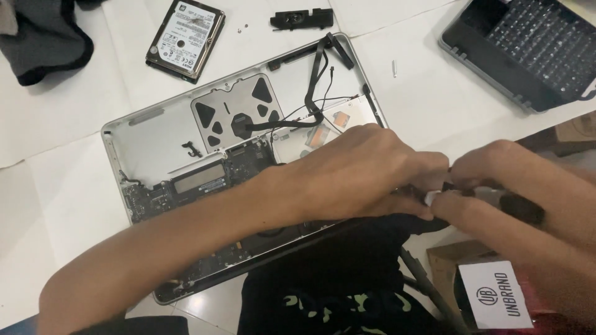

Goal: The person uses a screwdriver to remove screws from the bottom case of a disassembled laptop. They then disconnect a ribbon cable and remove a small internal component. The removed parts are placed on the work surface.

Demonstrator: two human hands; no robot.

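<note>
Both hands meet at the right edge of the opened laptop shell, pinching a small dark part between their fingertips. Left hand reaches across the shell from the lower left, its fingers curled tight and closed on the part. Right hand comes in from the right, thumb and forefinger closed on the same piece, with a bit of white showing at the thumb tip (what the white bit is, I cannot tell). The part sits just off the shell's right side, above a dark cloth lying near the person's lap.

Under the left forearm lies the shell's circuit board, a long dark strip along the near edge. Beyond it, the underside of the trackpad shows as a grey plate with dark triangular patches, and black cables loop from it toward the shell's far corner.

Farther out on the white table, a hard drive rests beyond the shell's far edge, and a small black speaker piece lies to its right. A second laptop base with its keyboard sits at the far right. Grey fabric is bunched in the far left corner. A cardboard box with a white label stands by the right forearm.
</note>
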